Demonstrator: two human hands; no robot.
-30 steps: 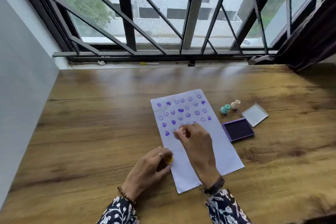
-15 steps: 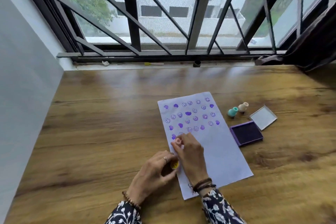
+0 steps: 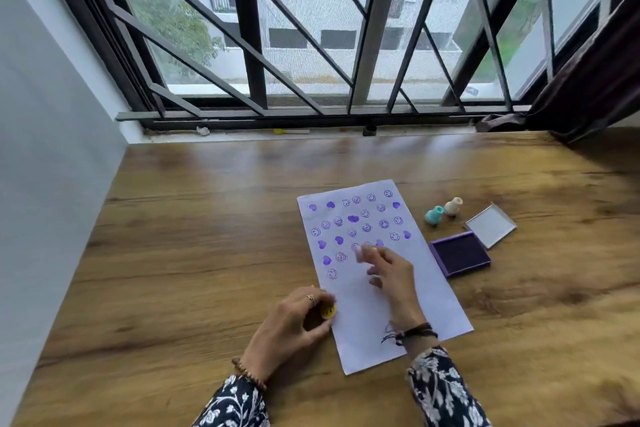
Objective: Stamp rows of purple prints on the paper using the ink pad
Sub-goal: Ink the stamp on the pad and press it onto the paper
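Observation:
A white paper [image 3: 367, 336] lies on the wooden table [image 3: 194, 253], its upper half filled with rows of purple hearts and smiley prints. My right hand [image 3: 389, 276], blurred by motion, hovers over the paper's middle and pinches a small pale stamp [image 3: 362, 251] at its fingertips. My left hand [image 3: 294, 326] rests at the paper's left edge, closed around a yellow smiley stamp [image 3: 328, 311]. The open purple ink pad [image 3: 460, 258] sits just right of the paper.
The ink pad's clear lid [image 3: 490, 225] lies behind the pad. A teal stamp [image 3: 434, 215] and a cream stamp [image 3: 453, 206] stand beside the paper's top right corner. A barred window [image 3: 311, 45] and its sill run along the table's far edge; a wall stands at left.
My right hand has lifted off the paper's left side and swung right and up with its stamp, uncovering a fresh smiley print in the lowest row. My left hand stays put.

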